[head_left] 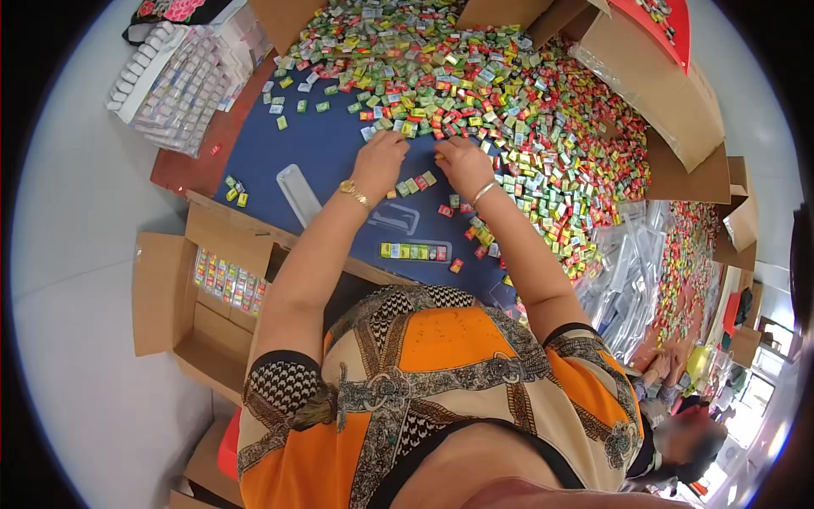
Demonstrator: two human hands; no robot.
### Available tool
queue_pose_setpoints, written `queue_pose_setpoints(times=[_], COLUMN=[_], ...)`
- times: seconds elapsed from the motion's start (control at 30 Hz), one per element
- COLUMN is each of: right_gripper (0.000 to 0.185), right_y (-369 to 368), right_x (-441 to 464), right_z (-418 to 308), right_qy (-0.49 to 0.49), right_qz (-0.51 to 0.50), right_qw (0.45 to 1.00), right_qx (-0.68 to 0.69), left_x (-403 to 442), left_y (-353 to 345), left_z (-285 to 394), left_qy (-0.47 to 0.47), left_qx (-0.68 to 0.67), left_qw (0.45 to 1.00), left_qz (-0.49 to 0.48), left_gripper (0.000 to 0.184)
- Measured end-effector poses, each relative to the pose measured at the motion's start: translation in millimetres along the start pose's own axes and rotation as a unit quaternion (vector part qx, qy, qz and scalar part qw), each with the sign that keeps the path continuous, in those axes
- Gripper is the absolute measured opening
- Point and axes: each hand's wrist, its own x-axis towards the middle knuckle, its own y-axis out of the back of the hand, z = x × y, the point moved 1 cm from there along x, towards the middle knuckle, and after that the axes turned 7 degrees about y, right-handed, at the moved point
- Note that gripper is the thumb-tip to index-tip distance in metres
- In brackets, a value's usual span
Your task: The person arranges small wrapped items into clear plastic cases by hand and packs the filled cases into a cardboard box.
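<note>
My left hand (381,163) reaches to the near edge of a big pile of small red, green and yellow packets (526,127). Its fingers are bent together at the packets; what they hold is hidden. Beside it, my right hand (466,168) pinches what looks like a small yellowish packet. A short row of packets (415,184) lies on the blue table surface (280,153) between my wrists. Closer to me, a clear plastic tray (415,252) holds a row of several packets. Two more clear trays, one long (298,195) and one behind my left wrist (395,218), lie nearby.
Stacked filled trays (182,89) stand at the far left. An open cardboard box (212,327) with packed trays sits below the table's left edge. Clear plastic trays (623,271) are heaped at right, near cardboard boxes (657,93). Another person (678,433) sits at lower right.
</note>
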Motion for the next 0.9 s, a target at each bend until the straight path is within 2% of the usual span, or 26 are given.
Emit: queue_pose_setpoints(times=[0.1,0.23,0.4,0.53,0.63,0.8,0.9], right_gripper=[0.026,0.027,0.032,0.039,0.045,0.041,0.034], right_y=[-8,-13,-6,-1,-8,-14,-18], right_x=[-8,-12,-14,-18,-16,-19,-20], right_z=[-8,-4,-4,-7,-9,-13,-18], right_qy=[-0.010,-0.011,0.003,0.029,0.097,0.086,0.134], right_qz=[-0.063,-0.063,-0.084,-0.053,-0.056,-0.055,-0.035], right_qw=[0.997,0.996,0.994,0.997,0.993,0.994,0.990], right_qx=[0.043,0.067,0.069,0.041,0.031,0.036,-0.003], left_x=[-26,-55,-67,-69,-69,-66,-60], left_y=[15,27,28,26,22,18,14], left_z=[-10,-9,0,11,17,28,28], left_qy=[0.058,0.080,0.047,0.069,0.083,0.095,0.095], left_qx=[-0.027,-0.061,-0.084,-0.092,-0.093,-0.069,-0.054], left_qw=[0.998,0.995,0.995,0.993,0.992,0.993,0.994], left_qz=[0.018,0.018,0.005,-0.014,-0.009,-0.001,-0.004], left_gripper=[0.029,0.033,0.037,0.041,0.045,0.042,0.037])
